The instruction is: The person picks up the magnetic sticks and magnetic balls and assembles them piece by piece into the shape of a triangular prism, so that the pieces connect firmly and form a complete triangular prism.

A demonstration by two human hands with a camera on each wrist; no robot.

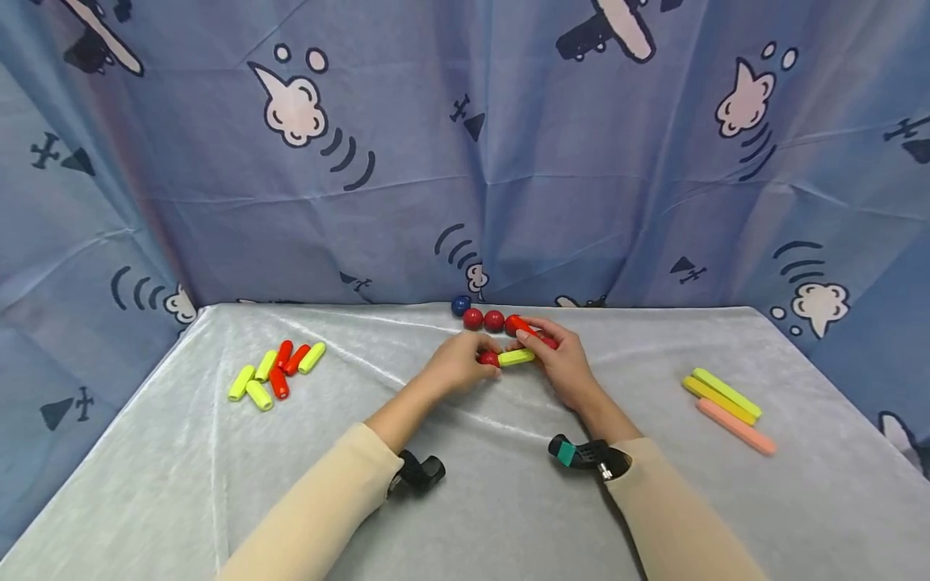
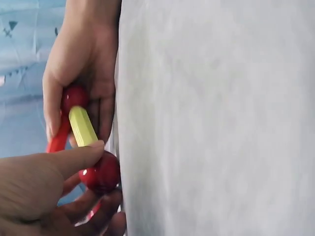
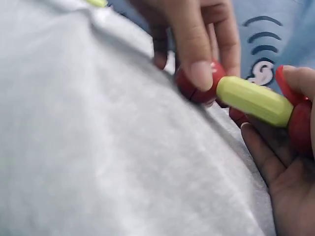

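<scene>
My left hand (image 1: 456, 363) pinches a red ball (image 1: 489, 358) between thumb and fingers. A short yellow-green stick (image 1: 516, 357) joins this ball to another red ball (image 3: 301, 127), which lies in my right hand (image 1: 570, 365). The left wrist view shows the stick (image 2: 82, 127) between the near ball (image 2: 102, 173) and the far ball (image 2: 75, 97). Against my right hand's thumb or fingers is a red stick (image 1: 525, 327), slanting behind the yellow-green one; its lower end is hidden. My right fingers curl round the far ball, partly out of sight.
At the table's back edge a blue ball (image 1: 461, 305) and red balls (image 1: 473, 319) form a row. Several short yellow-green (image 1: 241, 382) and red sticks (image 1: 279, 382) lie on the left. Three longer sticks (image 1: 735, 426) lie on the right. A patterned curtain (image 1: 407, 161) hangs behind.
</scene>
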